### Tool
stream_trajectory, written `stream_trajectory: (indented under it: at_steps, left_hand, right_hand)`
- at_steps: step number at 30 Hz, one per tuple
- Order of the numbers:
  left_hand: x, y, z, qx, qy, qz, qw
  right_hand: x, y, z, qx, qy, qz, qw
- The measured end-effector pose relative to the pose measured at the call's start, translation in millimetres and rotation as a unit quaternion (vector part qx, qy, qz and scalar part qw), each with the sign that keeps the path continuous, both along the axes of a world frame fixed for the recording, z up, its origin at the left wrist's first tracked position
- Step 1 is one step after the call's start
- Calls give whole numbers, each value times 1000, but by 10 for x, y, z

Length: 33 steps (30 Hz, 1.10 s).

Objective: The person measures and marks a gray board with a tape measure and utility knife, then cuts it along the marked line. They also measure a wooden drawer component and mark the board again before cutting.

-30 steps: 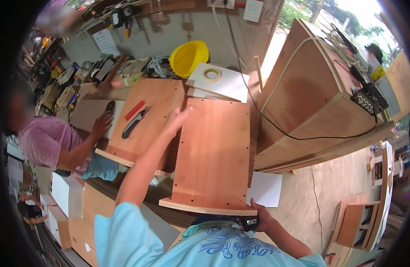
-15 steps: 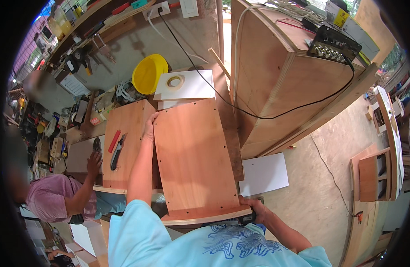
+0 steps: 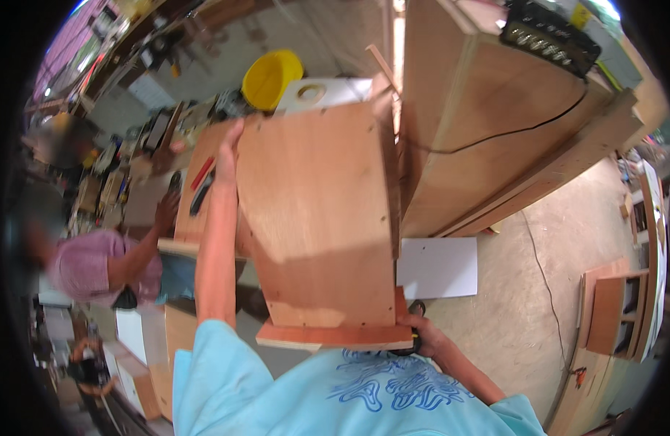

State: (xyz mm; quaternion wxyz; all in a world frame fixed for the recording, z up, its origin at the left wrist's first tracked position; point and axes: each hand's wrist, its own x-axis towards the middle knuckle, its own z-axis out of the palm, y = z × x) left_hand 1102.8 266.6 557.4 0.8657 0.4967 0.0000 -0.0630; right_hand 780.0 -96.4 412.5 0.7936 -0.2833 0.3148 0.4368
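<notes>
A wooden box [image 3: 317,218] with dark screw heads along its edges stands before me, tilted, its near end a projecting plywood strip [image 3: 335,336]. My left hand [image 3: 230,149] grips the box's far left edge, arm stretched out. Down by the near right corner, my right hand [image 3: 427,338] is closed round a dark tool with a bit of yellow, apparently a cordless drill [image 3: 416,309]; the box and my shirt hide part of it. Left of the box, a utility knife [image 3: 202,192] and a red strip-shaped item [image 3: 202,173] lie on another wooden panel [image 3: 193,225].
A co-worker in a pink shirt [image 3: 95,261] has a hand on the bench at left. Behind the box are a yellow tub [image 3: 272,78] and a tape roll [image 3: 311,92] on a white board. A tall plywood cabinet [image 3: 451,123] stands right; a cable [image 3: 542,269] crosses the floor.
The box has tilted and turned, showing more of its left side, with my left hand still on it. My right hand stays at the near right corner. The whole view has shifted.
</notes>
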Motion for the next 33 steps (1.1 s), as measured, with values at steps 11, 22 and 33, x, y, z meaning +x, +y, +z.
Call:
stream_trajectory:
  at_steps: [11,22,33]
  left_hand:
    - [-706,-216,1201,43,-117,166,978]
    - [-643,-157,1233,-76,-341,22,937]
    - [-57,501,650,-91,-417,-16,904]
  right_hand:
    - [54,-690,302,-100,-211,57,971]
    - [1049,-627,-257,-238,-414,207,854]
    - [1639,-151,-177,-242,-424,228,842]
